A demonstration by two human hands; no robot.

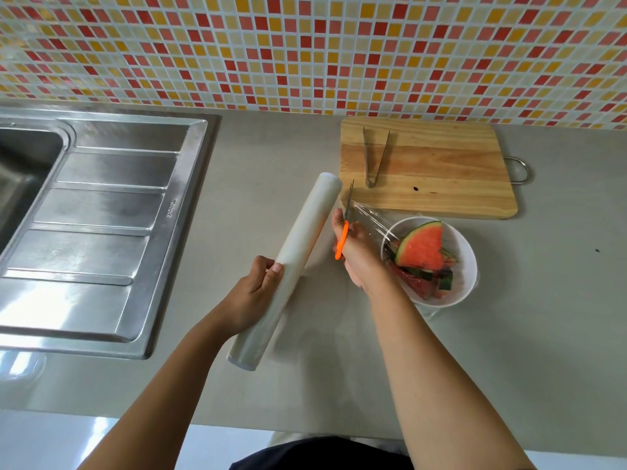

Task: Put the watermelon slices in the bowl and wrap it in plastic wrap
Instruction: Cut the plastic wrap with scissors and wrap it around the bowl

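Observation:
A white bowl [464, 266] on the grey counter holds several watermelon slices [422, 247], one large wedge on top. Clear plastic wrap [369, 220] lies stretched over the bowl and runs left toward a long white roll of wrap [298, 256]. My left hand [252, 293] grips the roll at its lower half and holds it tilted above the counter. My right hand [353, 256] is between the roll and the bowl, holding orange-handled scissors [344, 228] whose blades point away from me along the stretched film.
A wooden cutting board [441, 178] with metal tongs [373, 157] on it lies behind the bowl, against the tiled wall. A steel sink with draining board [101, 215] fills the left side. Bare counter [543, 334] extends right of the bowl.

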